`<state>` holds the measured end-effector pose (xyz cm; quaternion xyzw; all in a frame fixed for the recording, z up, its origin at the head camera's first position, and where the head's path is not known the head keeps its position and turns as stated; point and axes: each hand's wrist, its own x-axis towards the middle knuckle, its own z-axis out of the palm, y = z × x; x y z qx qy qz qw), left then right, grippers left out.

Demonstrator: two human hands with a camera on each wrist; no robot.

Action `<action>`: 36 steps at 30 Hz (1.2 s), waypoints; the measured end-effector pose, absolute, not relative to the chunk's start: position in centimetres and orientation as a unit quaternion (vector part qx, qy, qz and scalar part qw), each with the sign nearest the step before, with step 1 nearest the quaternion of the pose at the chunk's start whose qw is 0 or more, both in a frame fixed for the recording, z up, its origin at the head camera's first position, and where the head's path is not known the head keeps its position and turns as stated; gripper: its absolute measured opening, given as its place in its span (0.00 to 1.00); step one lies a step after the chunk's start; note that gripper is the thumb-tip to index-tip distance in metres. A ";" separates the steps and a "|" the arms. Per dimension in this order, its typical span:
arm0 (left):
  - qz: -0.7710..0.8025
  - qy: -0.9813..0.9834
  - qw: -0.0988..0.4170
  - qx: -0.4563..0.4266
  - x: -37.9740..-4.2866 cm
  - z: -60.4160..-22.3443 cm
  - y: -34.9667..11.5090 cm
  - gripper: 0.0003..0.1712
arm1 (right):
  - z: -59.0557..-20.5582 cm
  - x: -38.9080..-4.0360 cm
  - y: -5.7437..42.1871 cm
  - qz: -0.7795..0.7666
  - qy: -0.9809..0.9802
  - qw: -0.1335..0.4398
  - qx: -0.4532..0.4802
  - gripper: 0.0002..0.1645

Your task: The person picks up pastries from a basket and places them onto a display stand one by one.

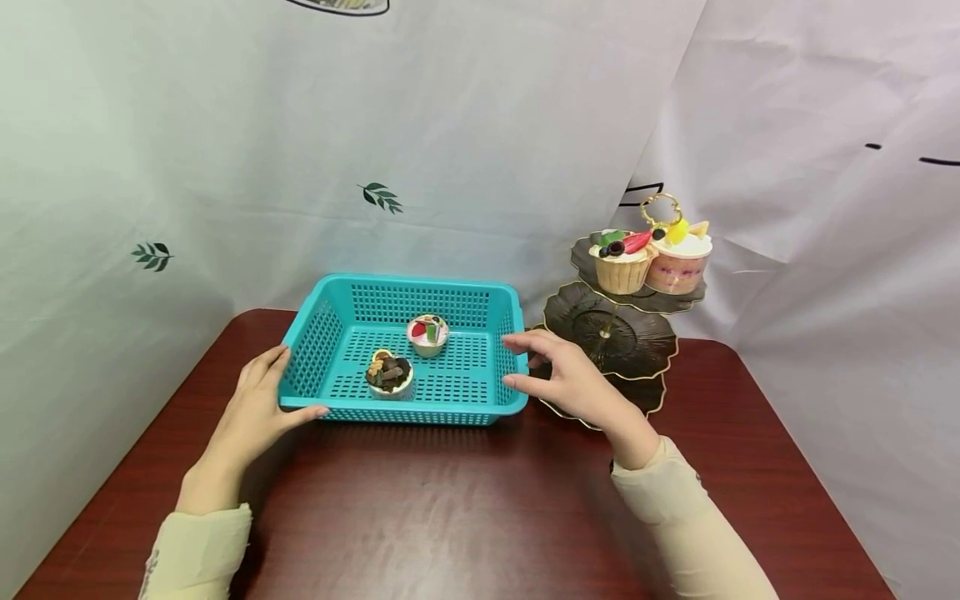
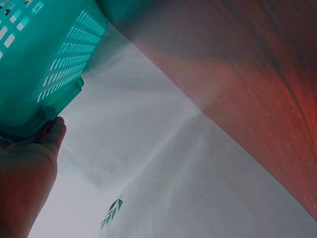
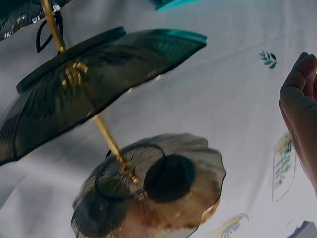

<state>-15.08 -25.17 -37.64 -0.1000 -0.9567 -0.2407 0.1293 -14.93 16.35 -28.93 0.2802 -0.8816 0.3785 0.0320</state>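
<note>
A turquoise plastic basket [image 1: 420,412] stands on the table, holding a chocolate-topped cupcake [image 1: 390,375] and a smaller cupcake with red and green toppings [image 1: 428,335]. My left hand [image 1: 251,408] touches the basket's front left corner, fingers along the left rim and thumb stretched along the front. In the left wrist view, fingertips [image 2: 59,130] meet the rim. At the basket's right end, my right hand [image 1: 573,379] hovers with fingers and thumb apart and nothing between them. Whether its fingertips touch the rim, I cannot tell.
A dark tiered stand [image 1: 652,342] with gold edges rises behind my right hand. On its top tier sit a fruit-topped cupcake [image 1: 622,271] and a layered cake cup [image 1: 678,267]. The red-brown table [image 1: 420,500] ends at a pale cloth backdrop [image 1: 480,167].
</note>
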 end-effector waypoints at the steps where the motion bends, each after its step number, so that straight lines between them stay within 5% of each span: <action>1: -0.241 -0.957 0.129 -0.100 -15.1 -37.6 -25.2 0.64 | -29.0 -15.0 16.1 0.377 -0.882 0.030 0.281 0.29; 36: -0.244 -0.956 0.129 -0.097 -15.4 -37.8 -25.3 0.64 | -30.1 -18.8 10.4 0.300 -0.905 -0.049 0.297 0.33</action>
